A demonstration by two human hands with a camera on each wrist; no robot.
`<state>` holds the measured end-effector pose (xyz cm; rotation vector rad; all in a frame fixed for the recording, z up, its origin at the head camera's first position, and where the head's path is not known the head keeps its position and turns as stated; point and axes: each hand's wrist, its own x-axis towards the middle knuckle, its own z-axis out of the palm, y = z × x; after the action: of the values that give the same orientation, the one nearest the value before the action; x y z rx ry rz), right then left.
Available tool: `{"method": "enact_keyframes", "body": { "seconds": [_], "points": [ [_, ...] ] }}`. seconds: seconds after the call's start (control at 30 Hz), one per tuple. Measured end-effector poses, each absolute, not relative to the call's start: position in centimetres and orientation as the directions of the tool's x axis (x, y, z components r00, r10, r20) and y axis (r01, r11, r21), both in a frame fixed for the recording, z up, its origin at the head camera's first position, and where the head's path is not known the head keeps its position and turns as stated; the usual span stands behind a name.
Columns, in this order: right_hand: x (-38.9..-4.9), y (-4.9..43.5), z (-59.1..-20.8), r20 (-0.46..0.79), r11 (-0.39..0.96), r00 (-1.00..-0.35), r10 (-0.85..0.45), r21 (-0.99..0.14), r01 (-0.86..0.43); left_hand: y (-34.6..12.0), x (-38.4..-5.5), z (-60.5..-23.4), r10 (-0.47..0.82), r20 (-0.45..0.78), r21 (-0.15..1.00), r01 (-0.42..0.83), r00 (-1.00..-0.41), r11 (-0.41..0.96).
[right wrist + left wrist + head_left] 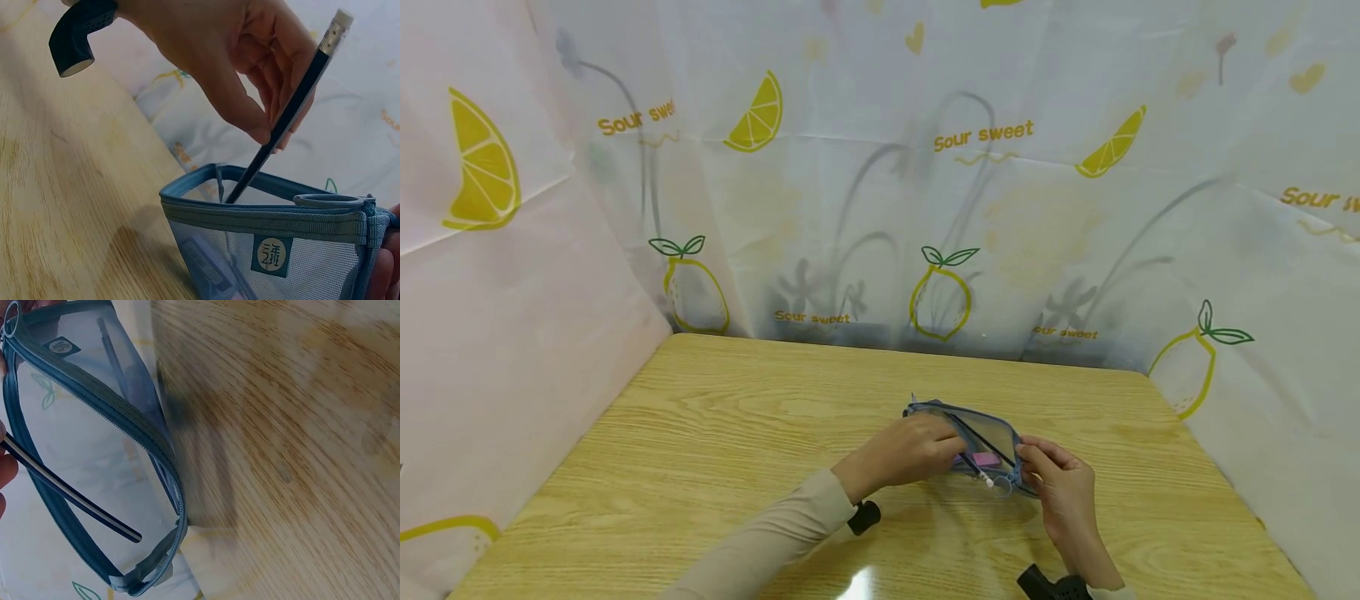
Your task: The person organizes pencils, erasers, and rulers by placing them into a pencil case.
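Observation:
My left hand (912, 450) pinches a dark pencil (292, 109) between thumb and fingers; it has a white eraser tip and a silver band. The pencil's lower end dips into the mouth of a blue mesh pencil case (319, 265), whose zipper is undone. At the case's right end, near the zipper ring (331, 200), my right hand (1066, 487) grips the rim. Through the mesh shows a pink block (986, 459), along with another slim stick-like item (114, 356). A small round label (270, 255) marks the case's side.
The case stands on a wood-grain table (737, 417). Behind and beside it hang white sheets (865, 192) with lemon prints. Each wrist wears a black camera mount, the left one (865, 517) close above the tabletop.

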<state>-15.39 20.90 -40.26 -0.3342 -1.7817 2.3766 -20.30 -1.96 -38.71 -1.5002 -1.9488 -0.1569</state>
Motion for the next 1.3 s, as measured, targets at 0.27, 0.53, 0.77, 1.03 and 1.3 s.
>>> {"method": "enact_keyframes", "body": {
  "seconds": [0.27, 0.53, 0.77, 1.03, 1.3],
  "points": [
    [-15.3, 20.9, -40.2, -0.085, -0.279, -0.969, 0.234, -0.960, 0.016, -1.3, -20.6, -39.2, 0.809, 0.570, -0.298, 0.882, -0.144, 0.366],
    [-15.3, 20.9, -40.3, -0.070, -0.263, -0.971, 0.228, -0.965, 0.008, -0.8, -20.6, -39.3, 0.815, 0.547, -0.304, 0.862, -0.191, 0.406],
    [-15.4, 20.8, -40.4, -0.077, -0.241, -0.968, 0.238, -0.970, 0.018, -0.5, -20.7, -39.6, 0.815, 0.542, -0.319, 0.847, -0.205, 0.425],
    [-15.3, 20.9, -40.4, -0.084, -0.254, -0.973, 0.217, -0.967, 0.027, -0.1, -20.7, -39.9, 0.820, 0.520, -0.353, 0.814, -0.240, 0.462],
    [-15.3, 21.0, -40.4, -0.081, -0.285, -0.983, 0.162, -0.958, 0.032, 0.4, -20.8, -40.0, 0.825, 0.489, -0.370, 0.789, -0.283, 0.490]
  ]
}}
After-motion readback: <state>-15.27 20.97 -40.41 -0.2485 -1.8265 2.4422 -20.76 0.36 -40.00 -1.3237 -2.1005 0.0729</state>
